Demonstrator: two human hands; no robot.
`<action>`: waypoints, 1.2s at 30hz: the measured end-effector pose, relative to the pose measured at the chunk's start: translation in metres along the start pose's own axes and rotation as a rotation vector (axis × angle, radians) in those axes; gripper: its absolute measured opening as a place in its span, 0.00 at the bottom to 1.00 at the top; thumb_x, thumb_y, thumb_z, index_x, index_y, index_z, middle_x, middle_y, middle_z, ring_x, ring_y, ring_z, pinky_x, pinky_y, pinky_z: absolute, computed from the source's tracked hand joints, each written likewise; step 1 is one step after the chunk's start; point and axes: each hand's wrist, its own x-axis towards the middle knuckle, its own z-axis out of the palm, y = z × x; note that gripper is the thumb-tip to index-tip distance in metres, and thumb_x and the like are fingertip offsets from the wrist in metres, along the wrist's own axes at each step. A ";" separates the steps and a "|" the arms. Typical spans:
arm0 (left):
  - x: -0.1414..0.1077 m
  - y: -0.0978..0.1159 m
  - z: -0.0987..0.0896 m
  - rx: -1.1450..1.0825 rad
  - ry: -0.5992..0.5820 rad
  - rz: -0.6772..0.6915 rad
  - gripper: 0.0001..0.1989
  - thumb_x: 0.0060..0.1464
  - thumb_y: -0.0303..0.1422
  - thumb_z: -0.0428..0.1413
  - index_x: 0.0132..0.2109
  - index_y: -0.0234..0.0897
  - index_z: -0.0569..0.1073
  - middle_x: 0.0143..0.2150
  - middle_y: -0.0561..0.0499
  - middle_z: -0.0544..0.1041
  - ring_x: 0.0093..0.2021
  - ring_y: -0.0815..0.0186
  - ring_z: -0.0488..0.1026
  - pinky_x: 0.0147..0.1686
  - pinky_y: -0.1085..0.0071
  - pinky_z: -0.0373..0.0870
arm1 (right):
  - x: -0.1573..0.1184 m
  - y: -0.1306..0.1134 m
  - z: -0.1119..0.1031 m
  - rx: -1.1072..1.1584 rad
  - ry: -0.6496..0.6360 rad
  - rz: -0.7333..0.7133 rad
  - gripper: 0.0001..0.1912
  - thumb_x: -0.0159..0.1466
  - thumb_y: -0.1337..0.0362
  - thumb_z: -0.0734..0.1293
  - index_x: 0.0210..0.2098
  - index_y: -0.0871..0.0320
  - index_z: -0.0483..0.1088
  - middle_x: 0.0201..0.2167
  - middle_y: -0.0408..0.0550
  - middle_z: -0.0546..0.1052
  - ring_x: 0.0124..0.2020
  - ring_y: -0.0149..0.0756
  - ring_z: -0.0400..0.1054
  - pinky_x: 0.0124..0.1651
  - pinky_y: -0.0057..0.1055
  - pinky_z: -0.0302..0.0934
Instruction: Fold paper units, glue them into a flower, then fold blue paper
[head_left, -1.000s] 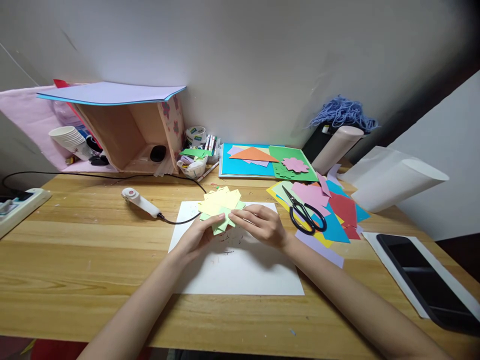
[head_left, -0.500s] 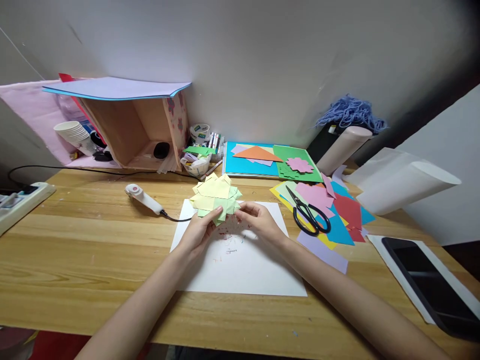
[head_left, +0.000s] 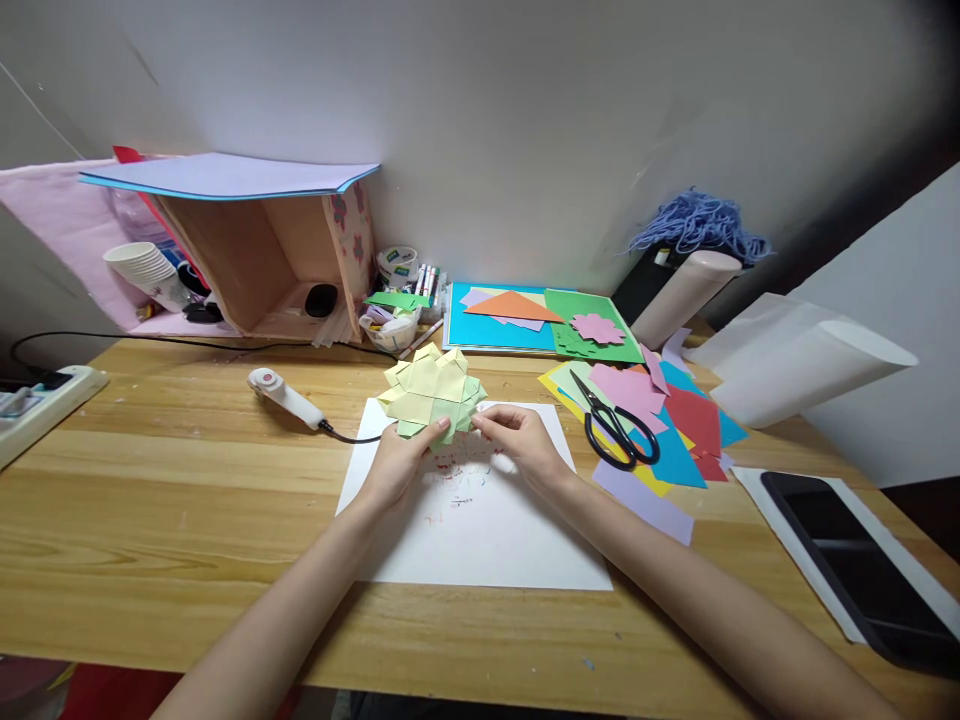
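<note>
L hand [head_left: 395, 462] pinches ylw-grn paper [head_left: 429, 382] by its near edge.

The left fingers [head_left: 432, 433] grip folded yellow-green paper [head_left: 427, 383], the right fingers [head_left: 502, 416] at its edge.

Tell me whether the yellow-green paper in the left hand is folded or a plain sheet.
Folded: the yellow-green paper shows creases, overlapping layers and pointed flaps along its edge.

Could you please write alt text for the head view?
The left hand holds a folded yellow-and-green paper piece above a white sheet, the right hand at its edge; scissors lie on coloured papers to the right.
</note>
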 end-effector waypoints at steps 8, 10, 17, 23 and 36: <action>0.000 -0.002 -0.001 0.058 0.039 -0.026 0.22 0.39 0.38 0.63 0.43 0.32 0.74 0.45 0.42 0.76 0.43 0.59 0.73 0.42 0.66 0.69 | 0.002 0.007 0.000 0.073 -0.018 0.004 0.11 0.52 0.56 0.68 0.25 0.59 0.70 0.22 0.41 0.68 0.24 0.28 0.60 0.29 0.26 0.54; 0.001 -0.004 -0.002 0.061 0.034 -0.013 0.22 0.39 0.38 0.63 0.43 0.32 0.74 0.46 0.42 0.76 0.44 0.58 0.72 0.43 0.65 0.68 | 0.003 0.008 0.000 0.075 -0.035 0.006 0.12 0.53 0.56 0.67 0.25 0.60 0.70 0.21 0.41 0.68 0.24 0.28 0.60 0.28 0.26 0.54; 0.003 -0.008 -0.003 0.165 0.017 0.006 0.24 0.39 0.38 0.63 0.45 0.34 0.74 0.46 0.43 0.75 0.45 0.57 0.72 0.44 0.64 0.67 | 0.001 0.010 0.000 0.019 0.037 -0.060 0.12 0.50 0.58 0.69 0.21 0.60 0.68 0.19 0.40 0.66 0.22 0.27 0.57 0.26 0.25 0.51; 0.004 -0.007 -0.001 0.193 0.055 0.034 0.26 0.36 0.40 0.64 0.45 0.33 0.74 0.46 0.42 0.76 0.45 0.56 0.72 0.44 0.64 0.67 | 0.000 0.012 0.001 -0.027 0.094 -0.070 0.13 0.51 0.55 0.68 0.22 0.60 0.69 0.20 0.41 0.67 0.23 0.28 0.57 0.26 0.26 0.51; 0.005 -0.007 -0.002 0.332 0.079 0.069 0.22 0.40 0.38 0.62 0.43 0.32 0.74 0.46 0.43 0.76 0.47 0.57 0.72 0.45 0.65 0.66 | 0.001 0.015 0.003 0.119 0.036 0.007 0.14 0.51 0.55 0.69 0.21 0.61 0.70 0.18 0.40 0.66 0.21 0.26 0.55 0.26 0.26 0.49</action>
